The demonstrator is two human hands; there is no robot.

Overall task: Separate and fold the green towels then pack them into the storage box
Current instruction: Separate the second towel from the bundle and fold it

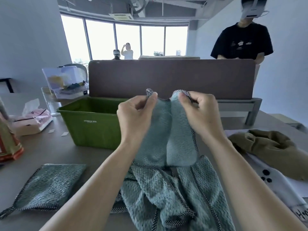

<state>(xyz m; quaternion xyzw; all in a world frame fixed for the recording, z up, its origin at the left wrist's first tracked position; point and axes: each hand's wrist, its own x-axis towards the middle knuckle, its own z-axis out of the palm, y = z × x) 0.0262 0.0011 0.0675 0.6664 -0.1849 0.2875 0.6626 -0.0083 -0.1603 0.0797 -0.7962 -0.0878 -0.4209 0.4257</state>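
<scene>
Your left hand (135, 114) and right hand (200, 114) each pinch a top corner of a green towel (166, 139), holding it up just right of the storage box (90, 132). It hangs over a loose towel heap (166, 197) on your side of the box. A folded towel (50, 185) lies flat, also on your side of the box, off its left end.

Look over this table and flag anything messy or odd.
Nothing spilled or damaged. Untidy spots: a crumpled heap of green towels nearest the camera, and an olive cloth bunched on the right. The folded towel lies flat at left. The left hand and right hand pinch the lifted towel by its corners.
</scene>
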